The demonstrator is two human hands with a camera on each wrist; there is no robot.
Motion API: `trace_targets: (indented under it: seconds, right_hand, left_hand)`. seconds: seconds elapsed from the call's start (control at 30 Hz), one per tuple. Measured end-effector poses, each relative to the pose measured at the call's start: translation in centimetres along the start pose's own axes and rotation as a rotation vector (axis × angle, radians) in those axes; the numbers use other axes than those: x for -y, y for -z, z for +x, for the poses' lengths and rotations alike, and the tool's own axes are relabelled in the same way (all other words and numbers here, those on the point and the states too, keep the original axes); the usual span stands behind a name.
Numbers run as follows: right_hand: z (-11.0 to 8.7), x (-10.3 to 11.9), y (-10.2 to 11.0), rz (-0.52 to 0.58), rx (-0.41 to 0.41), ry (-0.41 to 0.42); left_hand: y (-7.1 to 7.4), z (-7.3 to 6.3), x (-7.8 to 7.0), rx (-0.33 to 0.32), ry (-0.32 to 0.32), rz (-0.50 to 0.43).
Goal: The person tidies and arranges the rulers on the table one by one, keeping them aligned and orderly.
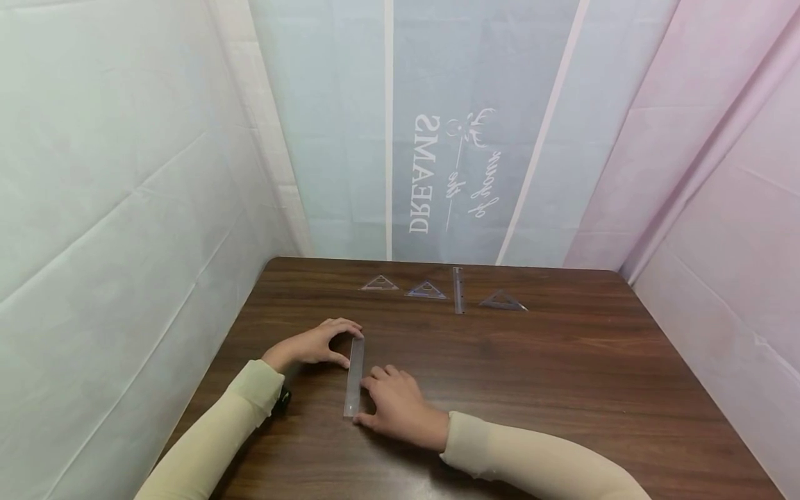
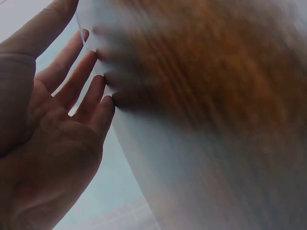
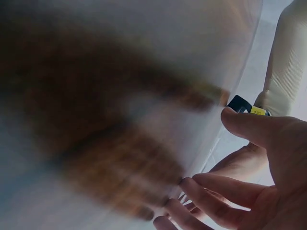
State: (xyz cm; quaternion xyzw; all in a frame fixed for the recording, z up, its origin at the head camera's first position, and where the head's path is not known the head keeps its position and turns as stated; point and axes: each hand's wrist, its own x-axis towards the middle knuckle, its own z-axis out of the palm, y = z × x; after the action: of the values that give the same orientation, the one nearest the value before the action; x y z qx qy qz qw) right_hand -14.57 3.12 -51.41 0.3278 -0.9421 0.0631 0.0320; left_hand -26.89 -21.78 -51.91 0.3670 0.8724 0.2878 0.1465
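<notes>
A clear ruler (image 1: 354, 378) lies lengthwise on the brown wooden table (image 1: 562, 375), between both hands. My left hand (image 1: 321, 344) touches its far end with the fingertips, the thumb near its left edge. On the near right side, my right hand (image 1: 400, 410) rests with thumb and fingertips at the ruler's edge. The left wrist view shows the left hand (image 2: 62, 115) with fingers extended and tips on the tabletop. Lightly bent fingers of the right hand (image 3: 249, 177) meet the table in the right wrist view. The ruler cannot be made out in either wrist view.
Along the table's far side lie a clear set square (image 1: 380, 287), a blue-tinted set square (image 1: 427, 295), another clear ruler (image 1: 459, 292) and a greyish set square (image 1: 503, 305). Fabric curtains (image 1: 325, 139) hang behind and at both sides. A black device (image 1: 283, 399) sits by the left wrist.
</notes>
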Motion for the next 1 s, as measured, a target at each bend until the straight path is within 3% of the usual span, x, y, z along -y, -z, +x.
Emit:
trace_targets:
  seconds: [0.27,1.0]
  right_hand:
    - [0.14,0.63,-0.02,-0.121,0.015,0.024]
    - [0.05,0.85,-0.57,-0.157,0.006,0.017]
  left_hand:
    - [-0.19,0.00,-0.02,0.003,-0.007,0.027]
    - [-0.83,-0.11,0.27,0.010,-0.013,0.045]
